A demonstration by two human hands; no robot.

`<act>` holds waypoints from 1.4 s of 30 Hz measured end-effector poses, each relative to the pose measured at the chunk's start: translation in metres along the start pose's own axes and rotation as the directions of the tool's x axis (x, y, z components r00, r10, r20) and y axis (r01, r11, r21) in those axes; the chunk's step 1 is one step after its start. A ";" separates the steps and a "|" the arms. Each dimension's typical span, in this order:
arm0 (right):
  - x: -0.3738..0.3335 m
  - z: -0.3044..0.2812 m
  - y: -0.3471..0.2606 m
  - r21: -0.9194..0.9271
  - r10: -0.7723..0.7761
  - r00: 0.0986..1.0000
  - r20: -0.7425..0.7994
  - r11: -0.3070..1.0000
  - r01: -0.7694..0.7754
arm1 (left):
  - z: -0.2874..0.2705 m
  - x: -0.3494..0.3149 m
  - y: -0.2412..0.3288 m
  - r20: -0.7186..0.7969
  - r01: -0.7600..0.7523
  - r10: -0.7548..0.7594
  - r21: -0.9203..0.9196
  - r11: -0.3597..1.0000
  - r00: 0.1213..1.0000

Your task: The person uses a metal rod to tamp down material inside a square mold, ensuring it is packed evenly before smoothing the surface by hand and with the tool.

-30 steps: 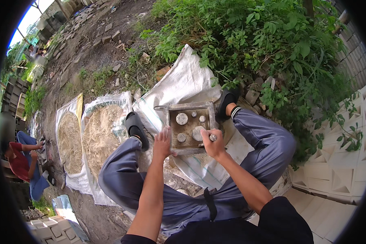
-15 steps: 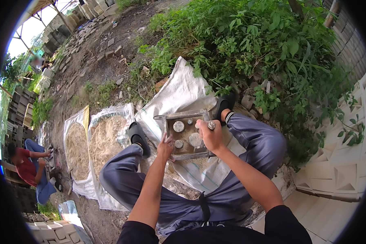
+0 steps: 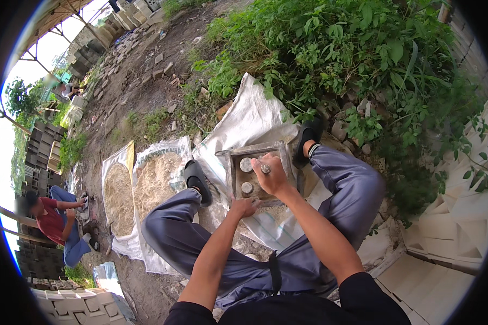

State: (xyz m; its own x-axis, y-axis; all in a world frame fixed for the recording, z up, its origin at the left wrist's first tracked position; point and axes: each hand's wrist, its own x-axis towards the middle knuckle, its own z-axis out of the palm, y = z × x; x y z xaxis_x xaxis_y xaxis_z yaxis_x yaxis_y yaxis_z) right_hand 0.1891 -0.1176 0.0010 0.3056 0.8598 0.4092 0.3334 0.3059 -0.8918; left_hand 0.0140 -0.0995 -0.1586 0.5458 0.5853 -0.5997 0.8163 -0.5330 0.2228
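White sack (image 3: pixel 243 125) beneath dusty frame (image 3: pixel 230 174), pale discs (image 3: pixel 246 164); hands: left (image 3: pixel 245 207) at frame, grip unclear, right (image 3: pixel 273 177) gripping rod (image 3: pixel 265 169)

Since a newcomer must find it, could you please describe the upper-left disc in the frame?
Between the dark shoes, a square frame lies on a white sheet. Inside its upper-left corner sits the pale disc, wider than the smaller disc below.

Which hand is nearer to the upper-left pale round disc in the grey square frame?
Right hand, just right of the disc; left hand, at the frame's near edge.
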 end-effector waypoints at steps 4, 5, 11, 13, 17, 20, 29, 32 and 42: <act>0.004 -0.008 -0.002 0.026 0.067 0.998 0.004 0.997 -0.067 | -0.008 0.010 -0.020 -0.067 -0.099 0.093 -0.088 0.991 0.993; 0.007 -0.012 -0.002 0.076 0.109 0.994 0.013 0.991 -0.110 | -0.012 0.013 -0.020 -0.225 -0.232 0.251 0.108 0.967 0.941; 0.013 -0.010 0.010 0.077 0.113 0.993 0.033 0.990 -0.115 | 0.013 0.029 -0.013 -0.479 -0.259 0.428 0.379 0.888 0.766; 0.013 -0.013 0.020 0.076 0.102 0.995 0.018 0.992 -0.103 | 0.006 0.025 0.010 -0.404 -0.269 0.413 0.367 0.891 0.816; 0.020 -0.016 0.017 0.159 0.176 0.984 0.014 0.971 -0.176 | -0.024 0.014 0.036 -0.032 -0.406 0.446 0.357 0.841 0.895; 0.025 -0.010 0.014 0.192 0.228 0.972 0.048 0.953 -0.233 | 0.007 0.018 0.036 -0.296 -0.515 0.529 0.131 0.847 0.795; 0.023 -0.010 0.022 0.258 0.242 0.970 0.031 0.935 -0.242 | 0.014 0.032 0.073 -0.353 -0.341 0.301 -0.054 0.939 0.886; 0.024 -0.016 0.020 0.245 0.275 0.961 0.018 0.931 -0.271 | 0.013 0.025 0.063 -0.271 -0.429 0.448 0.130 0.894 0.852; 0.026 -0.018 0.018 0.268 0.319 0.948 0.020 0.911 -0.312 | -0.050 0.010 -0.033 -0.308 -0.395 0.434 0.180 0.901 0.847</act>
State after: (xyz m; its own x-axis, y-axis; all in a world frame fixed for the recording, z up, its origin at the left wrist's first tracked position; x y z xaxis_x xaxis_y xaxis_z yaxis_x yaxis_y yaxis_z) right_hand 0.2191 -0.0973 -0.0010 0.3777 0.9206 0.0997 -0.0305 0.1200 -0.9923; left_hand 0.0019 -0.0457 -0.1330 0.8744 0.4527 -0.1747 0.4852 -0.8217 0.2990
